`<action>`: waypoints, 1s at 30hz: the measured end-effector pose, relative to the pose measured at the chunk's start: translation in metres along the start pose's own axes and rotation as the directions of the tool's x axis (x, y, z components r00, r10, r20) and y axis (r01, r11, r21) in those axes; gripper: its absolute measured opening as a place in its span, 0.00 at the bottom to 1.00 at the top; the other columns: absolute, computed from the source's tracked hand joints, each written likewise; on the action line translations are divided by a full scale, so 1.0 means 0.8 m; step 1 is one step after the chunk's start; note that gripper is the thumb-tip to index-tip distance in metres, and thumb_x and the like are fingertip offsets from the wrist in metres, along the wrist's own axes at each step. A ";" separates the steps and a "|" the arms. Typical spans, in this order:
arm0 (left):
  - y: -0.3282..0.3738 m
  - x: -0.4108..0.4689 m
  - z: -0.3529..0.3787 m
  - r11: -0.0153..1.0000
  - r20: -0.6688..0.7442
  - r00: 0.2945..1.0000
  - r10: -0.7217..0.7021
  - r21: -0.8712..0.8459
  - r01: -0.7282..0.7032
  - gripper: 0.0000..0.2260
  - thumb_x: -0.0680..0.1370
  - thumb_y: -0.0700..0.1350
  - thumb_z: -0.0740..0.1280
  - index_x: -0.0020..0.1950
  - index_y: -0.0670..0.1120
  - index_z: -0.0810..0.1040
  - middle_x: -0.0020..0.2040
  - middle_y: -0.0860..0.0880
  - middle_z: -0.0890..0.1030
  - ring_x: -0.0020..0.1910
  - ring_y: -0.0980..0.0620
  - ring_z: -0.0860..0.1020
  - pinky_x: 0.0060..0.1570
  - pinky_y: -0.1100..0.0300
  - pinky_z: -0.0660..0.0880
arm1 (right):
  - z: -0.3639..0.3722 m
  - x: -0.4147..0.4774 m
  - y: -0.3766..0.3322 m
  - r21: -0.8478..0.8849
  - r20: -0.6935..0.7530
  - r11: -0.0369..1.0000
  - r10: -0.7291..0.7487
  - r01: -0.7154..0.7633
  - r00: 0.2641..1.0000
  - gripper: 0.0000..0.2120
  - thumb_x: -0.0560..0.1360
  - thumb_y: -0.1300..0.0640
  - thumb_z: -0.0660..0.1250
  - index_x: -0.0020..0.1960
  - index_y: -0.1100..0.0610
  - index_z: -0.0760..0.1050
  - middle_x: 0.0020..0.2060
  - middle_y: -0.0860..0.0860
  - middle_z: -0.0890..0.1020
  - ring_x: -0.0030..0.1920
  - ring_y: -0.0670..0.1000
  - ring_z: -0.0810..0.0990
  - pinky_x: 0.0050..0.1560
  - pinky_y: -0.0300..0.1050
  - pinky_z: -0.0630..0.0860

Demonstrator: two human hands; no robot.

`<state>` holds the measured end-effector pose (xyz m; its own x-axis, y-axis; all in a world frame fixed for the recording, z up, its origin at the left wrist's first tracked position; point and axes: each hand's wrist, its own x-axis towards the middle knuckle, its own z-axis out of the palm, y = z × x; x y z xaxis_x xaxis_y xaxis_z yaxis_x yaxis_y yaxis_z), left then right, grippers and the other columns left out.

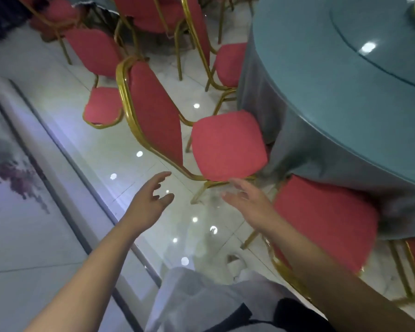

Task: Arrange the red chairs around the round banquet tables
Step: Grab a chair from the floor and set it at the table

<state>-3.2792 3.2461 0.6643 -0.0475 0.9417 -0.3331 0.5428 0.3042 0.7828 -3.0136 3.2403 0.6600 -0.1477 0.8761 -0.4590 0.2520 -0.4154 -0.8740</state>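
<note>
Hands: The left hand (151, 200) and right hand (247, 200) reach forward over the floor (134, 149). Their fingers are spread and loose and grip nothing. Both are just short of the middle chair (228, 144).
Middle chair: Red seat and gold frame, standing beside the table (321, 97). It faces the table, with the seat front at the hanging cloth (285, 140). It looks close to placed but a little askew, so it is probably the chair being dealt with now.
Table: Round and draped in teal, with a turntable (381, 56) on top.
Done: The near chair (326, 221) sits with its seat partly under the cloth. The far chair (230, 63) has its seat against the drape. This side of the table looks largely filled.
Left to do: A loose chair (98, 68) stands behind the middle chair, well apart from the table. More red chairs (141, 13) are bunched at the top of the view, and it is not clear whether they belong to another table.
Room: Open glossy floor runs along the left of the middle chair, between it and the painted panel (10, 164). That gives space to step and swing a chair.
Edges: The gap between the middle and near chairs is narrow. The near chair's gold frame is just beside the right forearm. The low-hanging cloth could catch chair legs as they are pushed in.
</note>
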 end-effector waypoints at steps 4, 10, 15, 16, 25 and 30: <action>-0.033 0.085 -0.096 1.000 -0.097 0.995 -0.012 -0.018 0.010 0.24 0.78 0.42 0.68 0.70 0.63 0.69 0.70 0.57 0.69 0.64 0.57 0.69 0.59 0.57 0.70 | 0.066 0.075 -0.051 -0.010 0.005 1.000 -0.027 0.027 1.000 0.34 0.70 0.37 0.72 0.72 0.44 0.68 0.63 0.39 0.74 0.66 0.44 0.71 0.64 0.43 0.70; -0.065 0.233 -0.225 0.995 -0.021 0.995 0.100 0.012 -0.099 0.29 0.75 0.42 0.71 0.71 0.63 0.66 0.68 0.55 0.68 0.65 0.53 0.69 0.61 0.55 0.70 | 0.183 0.186 -0.139 0.028 -0.024 1.000 0.000 0.000 1.000 0.35 0.74 0.41 0.71 0.76 0.42 0.61 0.67 0.38 0.69 0.68 0.44 0.68 0.62 0.42 0.69; -0.039 0.344 -0.307 0.945 0.149 0.959 0.241 0.187 -0.266 0.37 0.73 0.41 0.74 0.76 0.61 0.60 0.75 0.51 0.63 0.71 0.53 0.64 0.67 0.55 0.64 | 0.252 0.260 -0.211 0.077 -0.082 0.997 -0.018 0.024 0.996 0.31 0.72 0.46 0.75 0.68 0.37 0.61 0.51 0.24 0.75 0.50 0.23 0.74 0.45 0.23 0.72; -0.029 0.368 -0.319 0.922 0.187 0.948 0.256 0.247 -0.297 0.39 0.72 0.41 0.74 0.77 0.61 0.58 0.77 0.50 0.61 0.74 0.51 0.61 0.69 0.55 0.62 | 0.263 0.274 -0.220 0.078 -0.114 0.996 -0.024 0.033 0.993 0.33 0.71 0.45 0.76 0.69 0.38 0.61 0.54 0.28 0.74 0.51 0.25 0.74 0.46 0.24 0.72; 0.050 0.572 -0.335 0.571 0.428 0.841 0.331 0.619 -0.540 0.47 0.69 0.49 0.78 0.77 0.65 0.50 0.81 0.48 0.47 0.79 0.43 0.47 0.75 0.44 0.55 | 0.322 0.426 -0.240 -0.167 -0.384 0.985 -0.028 -0.040 0.923 0.26 0.69 0.49 0.67 0.67 0.43 0.69 0.44 0.43 0.79 0.43 0.46 0.80 0.44 0.44 0.80; 0.063 0.658 -0.330 0.396 0.624 0.733 0.270 0.622 -0.675 0.40 0.69 0.51 0.77 0.75 0.64 0.60 0.80 0.48 0.48 0.78 0.41 0.48 0.74 0.42 0.53 | 0.344 0.466 -0.252 -0.163 -0.436 0.985 -0.025 -0.052 0.900 0.21 0.65 0.50 0.63 0.54 0.33 0.66 0.37 0.34 0.75 0.34 0.38 0.78 0.28 0.28 0.70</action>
<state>-3.4984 3.7952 0.6671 0.6348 0.6829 -0.3613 0.7688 -0.6049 0.2075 -3.3829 3.5835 0.6214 0.2778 0.9051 -0.3219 0.4115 -0.4149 -0.8115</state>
